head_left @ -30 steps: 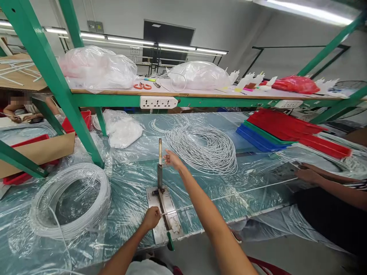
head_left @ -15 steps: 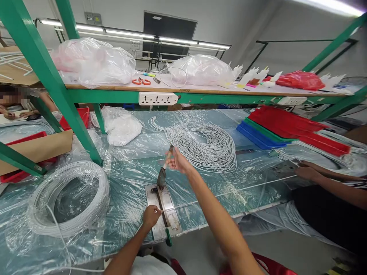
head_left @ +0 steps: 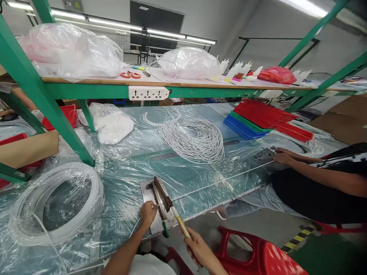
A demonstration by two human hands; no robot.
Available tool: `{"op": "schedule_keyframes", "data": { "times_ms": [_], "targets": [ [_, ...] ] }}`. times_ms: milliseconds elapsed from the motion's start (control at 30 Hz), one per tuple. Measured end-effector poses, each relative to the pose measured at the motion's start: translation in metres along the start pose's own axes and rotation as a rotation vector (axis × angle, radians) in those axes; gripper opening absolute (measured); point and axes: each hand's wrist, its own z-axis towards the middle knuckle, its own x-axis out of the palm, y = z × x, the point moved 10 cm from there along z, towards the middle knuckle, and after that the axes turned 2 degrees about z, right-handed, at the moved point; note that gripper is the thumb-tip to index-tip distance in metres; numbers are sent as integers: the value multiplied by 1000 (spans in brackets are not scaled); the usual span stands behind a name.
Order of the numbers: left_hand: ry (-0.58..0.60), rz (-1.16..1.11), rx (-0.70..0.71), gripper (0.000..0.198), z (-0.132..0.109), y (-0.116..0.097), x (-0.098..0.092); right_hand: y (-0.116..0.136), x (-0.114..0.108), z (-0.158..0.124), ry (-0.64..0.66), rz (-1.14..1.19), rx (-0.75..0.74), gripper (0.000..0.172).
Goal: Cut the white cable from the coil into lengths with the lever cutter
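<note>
White cable (head_left: pixel 223 180) stretched rightward from the cutter (head_left: pixel 163 195). I had the right hand (head_left: pixel 196 246) closed around its handle (head_left: pixel 180 221), the left hand (head_left: pixel 148 213) pinching cable beside it.

Tube lights (head_left: pixel 114 24) glow before a grey wall (head_left: pixel 213 19) beyond green-framed shelving (head_left: pixel 100 91).

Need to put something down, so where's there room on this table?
Two plastic-covered patches look free: between the wrapped coil and the cutter, and between the cable bundle and the straight cable. It's crowded at the cutter, with the left hand beside it and right hand on its handle, and around the stacked trays.
</note>
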Motion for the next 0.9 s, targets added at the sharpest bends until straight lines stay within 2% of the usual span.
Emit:
{"op": "schedule_keyframes", "data": {
  "times_ms": [67, 333, 500, 600, 900],
  "targets": [
    [-13, 15, -4, 20, -1, 0, -1, -4, 3, 6, -48, -59, -29, 46],
    [-28, 59, -5, 20, 0, 0, -2, -3, -4, 4, -149, -132, -38, 44],
    [-15, 65, -7, 21, 2, 1, -1, -4, -12, 10, -255, -173, -160, 39],
    [-23, 56, -5, 20, 3, 1, -1, -8, -13, 14, -310, -207, -224, 38],
    [-43, -28, 11, 19, -1, 2, 0, -29, -11, 18, -397, -196, -226, 43]
  ]
}}
